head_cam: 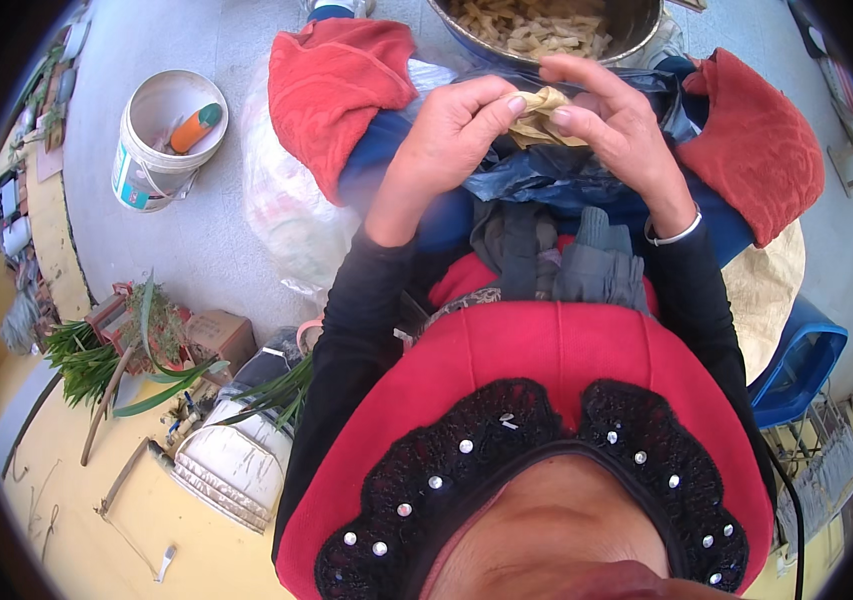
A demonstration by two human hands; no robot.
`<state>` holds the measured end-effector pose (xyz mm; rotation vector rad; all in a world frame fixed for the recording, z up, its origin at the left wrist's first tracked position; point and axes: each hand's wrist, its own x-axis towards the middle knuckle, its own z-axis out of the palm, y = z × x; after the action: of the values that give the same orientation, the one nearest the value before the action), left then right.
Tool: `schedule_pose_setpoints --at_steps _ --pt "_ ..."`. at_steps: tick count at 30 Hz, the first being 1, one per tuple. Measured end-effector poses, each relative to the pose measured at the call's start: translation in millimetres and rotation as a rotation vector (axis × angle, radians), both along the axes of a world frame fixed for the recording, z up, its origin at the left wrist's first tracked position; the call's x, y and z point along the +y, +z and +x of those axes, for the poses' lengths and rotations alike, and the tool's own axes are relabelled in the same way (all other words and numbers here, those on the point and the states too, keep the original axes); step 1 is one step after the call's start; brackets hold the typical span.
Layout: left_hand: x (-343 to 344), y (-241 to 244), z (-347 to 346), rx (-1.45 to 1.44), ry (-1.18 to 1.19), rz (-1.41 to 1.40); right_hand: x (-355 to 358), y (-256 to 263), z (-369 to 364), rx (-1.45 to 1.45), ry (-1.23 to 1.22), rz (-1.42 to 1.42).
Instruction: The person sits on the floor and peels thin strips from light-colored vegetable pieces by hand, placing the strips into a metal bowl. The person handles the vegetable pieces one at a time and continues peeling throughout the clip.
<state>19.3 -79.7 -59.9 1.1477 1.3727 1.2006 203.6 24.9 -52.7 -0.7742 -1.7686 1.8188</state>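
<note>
Between my two hands, above the lap, is a crumpled, folded piece of yellowish sheet material (546,112), perhaps a dried leaf or husk. My left hand (456,127) pinches its left end between thumb and forefinger. My right hand (614,127) has its thumb against the right side, with the forefinger raised above it. Just beyond the hands stands a large metal basin (640,45) holding many pale yellow pieces (539,30). Dark plastic sheeting (546,180) lies across the lap under the hands. Red cloths (336,90) cover both knees.
A white bucket (163,161) with an orange and green item (196,129) inside stands at the left. Clear plastic bags (291,202) lie beside the left leg. At the right are a tan sack (768,277) and a blue plastic container (801,364). Potted plants (85,360) stand at lower left.
</note>
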Motion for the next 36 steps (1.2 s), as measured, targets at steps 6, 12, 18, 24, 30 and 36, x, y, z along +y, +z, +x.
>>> schedule_pose_setpoints --at_steps 6,12,18,24,30,36 --pt "-0.3 -0.2 4.7 0.103 -0.018 0.030 16.0 3.9 -0.8 -0.197 0.282 0.223" --pt "-3.1 -7.1 12.6 0.080 0.096 0.091 20.5 3.0 13.2 -0.229 0.182 0.115" --pt "-4.2 -14.5 -15.7 -0.095 -0.066 -0.096 34.1 -3.0 26.1 -0.295 0.195 0.417" --pt "35.0 -0.6 -5.0 -0.079 -0.183 -0.085 31.3 -10.5 12.0 -0.140 0.125 0.493" --pt "44.0 -5.3 -3.2 -0.310 -0.047 -0.097 38.9 3.2 7.7 -0.191 0.124 0.536" --pt "62.1 -16.3 -19.5 -0.398 0.047 0.018 62.1 23.6 0.2 -0.361 0.159 0.499"
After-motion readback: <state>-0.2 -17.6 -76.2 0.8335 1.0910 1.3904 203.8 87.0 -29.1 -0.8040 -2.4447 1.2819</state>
